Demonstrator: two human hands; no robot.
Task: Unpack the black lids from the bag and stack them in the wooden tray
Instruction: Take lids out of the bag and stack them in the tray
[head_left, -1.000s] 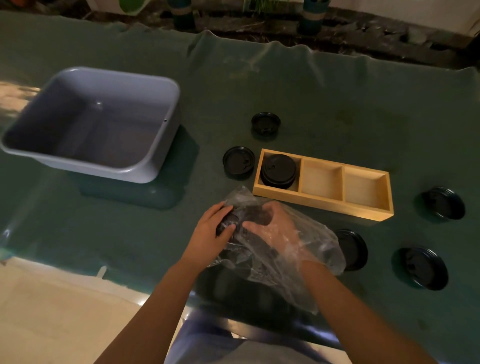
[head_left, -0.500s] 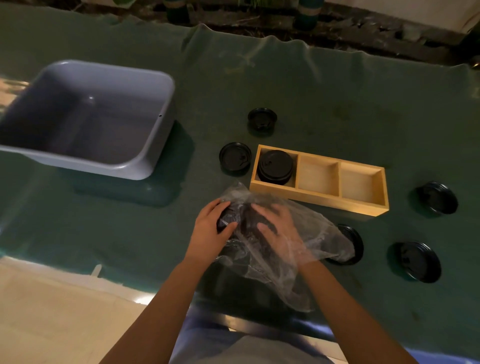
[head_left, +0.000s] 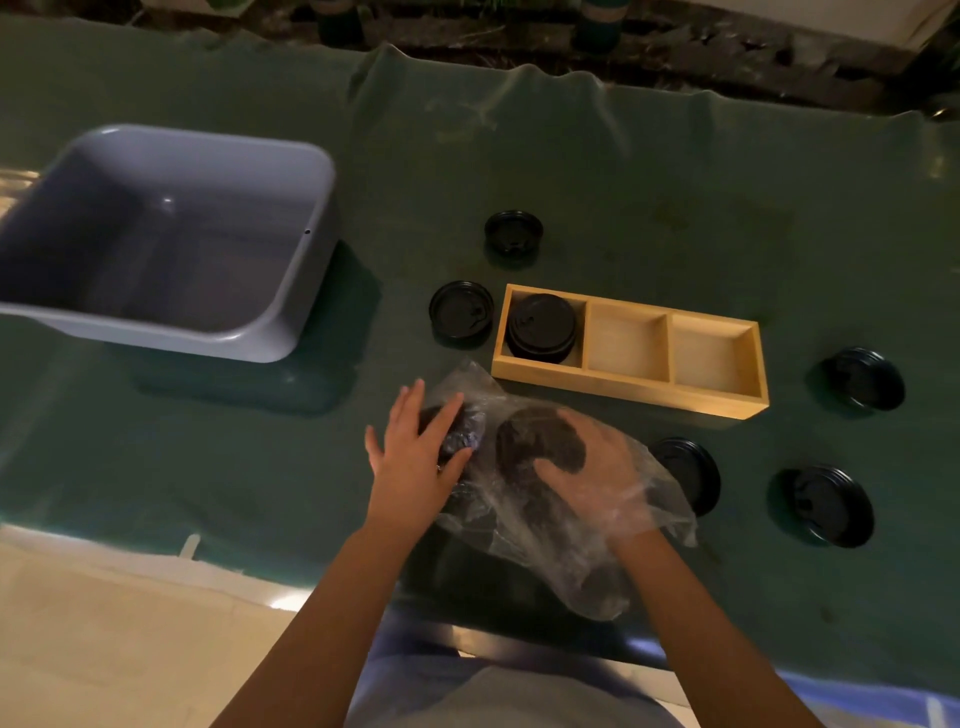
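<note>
A clear plastic bag (head_left: 524, 514) lies on the green cloth at the near edge. My right hand (head_left: 592, 473) is inside it, fingers curled round a black lid (head_left: 537, 444). My left hand (head_left: 415, 452) rests on the bag's left end from outside, fingers spread and straight over another dark lid (head_left: 460, 434). Behind the bag sits the wooden tray (head_left: 628, 384) with three compartments; a stack of black lids (head_left: 541, 327) fills the left one and the other two hold nothing.
Loose black lids lie around the tray: one at its left end (head_left: 461, 313), one further back (head_left: 513, 232), and three to the right (head_left: 865, 378) (head_left: 828, 505) (head_left: 688, 470). A grey plastic tub (head_left: 291, 291) stands at the left.
My left hand has opened and its fingers now lie spread on the bag. My right hand has slid right inside the bag with a lid.
</note>
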